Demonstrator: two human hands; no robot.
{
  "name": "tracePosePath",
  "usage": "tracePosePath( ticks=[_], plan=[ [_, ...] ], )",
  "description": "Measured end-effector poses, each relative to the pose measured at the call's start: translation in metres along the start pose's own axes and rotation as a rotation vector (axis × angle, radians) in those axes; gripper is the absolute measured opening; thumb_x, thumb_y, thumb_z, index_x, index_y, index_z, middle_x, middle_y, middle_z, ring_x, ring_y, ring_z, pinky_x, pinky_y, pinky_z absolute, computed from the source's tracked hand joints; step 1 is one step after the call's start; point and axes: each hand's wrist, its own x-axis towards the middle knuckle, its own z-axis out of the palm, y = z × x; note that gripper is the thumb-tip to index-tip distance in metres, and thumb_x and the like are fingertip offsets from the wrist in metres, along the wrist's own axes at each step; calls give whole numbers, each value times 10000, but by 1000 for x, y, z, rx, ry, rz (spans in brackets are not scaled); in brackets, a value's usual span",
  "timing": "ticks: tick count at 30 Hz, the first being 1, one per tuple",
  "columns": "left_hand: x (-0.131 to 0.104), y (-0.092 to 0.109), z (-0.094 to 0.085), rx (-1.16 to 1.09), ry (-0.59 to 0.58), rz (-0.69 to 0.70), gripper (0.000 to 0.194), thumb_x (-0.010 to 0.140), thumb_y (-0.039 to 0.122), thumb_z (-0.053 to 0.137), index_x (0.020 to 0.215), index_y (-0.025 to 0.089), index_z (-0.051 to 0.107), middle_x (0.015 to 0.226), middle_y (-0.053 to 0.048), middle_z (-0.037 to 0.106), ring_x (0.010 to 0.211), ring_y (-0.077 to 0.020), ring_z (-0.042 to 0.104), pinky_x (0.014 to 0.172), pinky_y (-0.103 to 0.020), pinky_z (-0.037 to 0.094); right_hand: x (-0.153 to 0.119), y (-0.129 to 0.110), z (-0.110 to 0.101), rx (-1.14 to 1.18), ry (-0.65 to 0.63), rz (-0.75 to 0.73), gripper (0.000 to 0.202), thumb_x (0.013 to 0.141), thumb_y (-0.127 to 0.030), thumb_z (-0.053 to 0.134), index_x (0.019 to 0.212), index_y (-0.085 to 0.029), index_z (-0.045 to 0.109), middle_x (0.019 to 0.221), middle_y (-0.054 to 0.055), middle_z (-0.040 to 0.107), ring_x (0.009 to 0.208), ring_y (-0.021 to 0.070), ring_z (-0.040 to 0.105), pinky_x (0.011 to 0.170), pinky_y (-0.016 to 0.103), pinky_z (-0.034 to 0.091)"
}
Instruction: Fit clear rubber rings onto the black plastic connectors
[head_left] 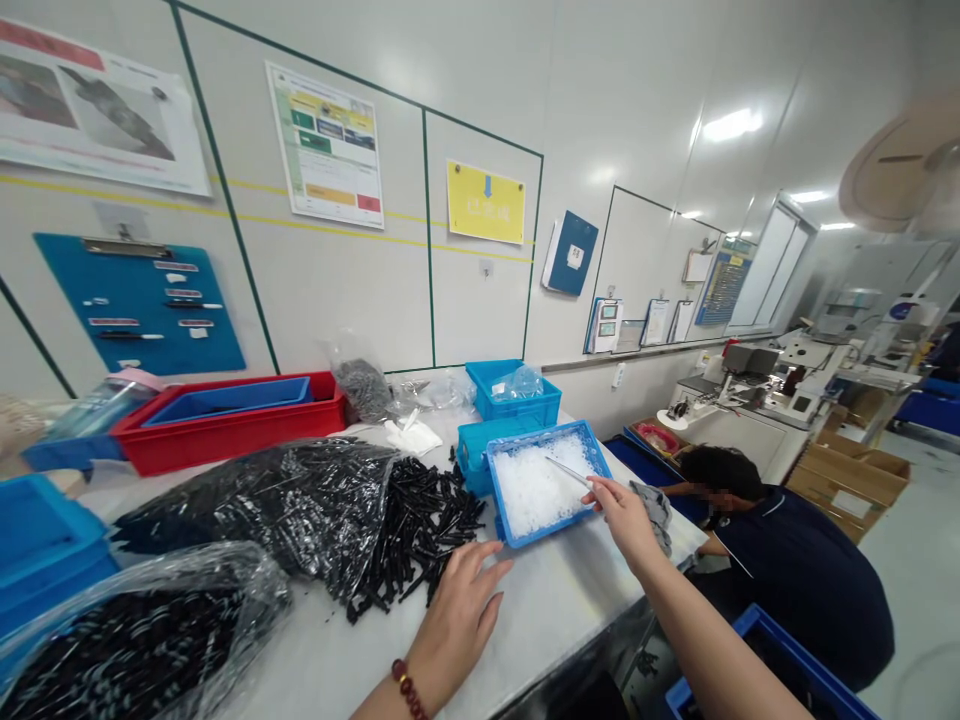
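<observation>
On the white table (551, 585), a blue tray (553, 530) contained small whitish pieces (534, 492). The right hand (624, 512) pinched a thin metal tool (572, 474), tip over the pieces; contact could not be determined. The left hand (463, 602), fingers loosely parted, was near heaped black parts (424, 515).

Bright, even white light fills the room. Far above the right hand's fingers (606, 492), the glossy pale-grey wall (622, 100) throws back glare. Left of the left hand's fingers (480, 555), a crinkled black plastic bag (300, 500) glints. Wide-angle stretch bends the edges; a round beige object (900, 165), up and right of both, is blurred.
</observation>
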Motion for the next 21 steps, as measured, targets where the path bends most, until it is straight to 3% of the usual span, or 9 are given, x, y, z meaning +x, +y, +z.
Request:
tracePosePath(
  ticks=[21],
  plan=[
    [1, 3, -2, -12, -22, 4, 328, 783, 21, 413, 1029, 184, 554, 1142, -127, 511, 1069, -258, 469, 851, -467, 497, 11, -6, 12, 28, 11, -15, 455, 709, -492, 491, 941, -131, 642, 709, 66, 664, 649, 181, 557, 637, 293, 428]
  ],
)
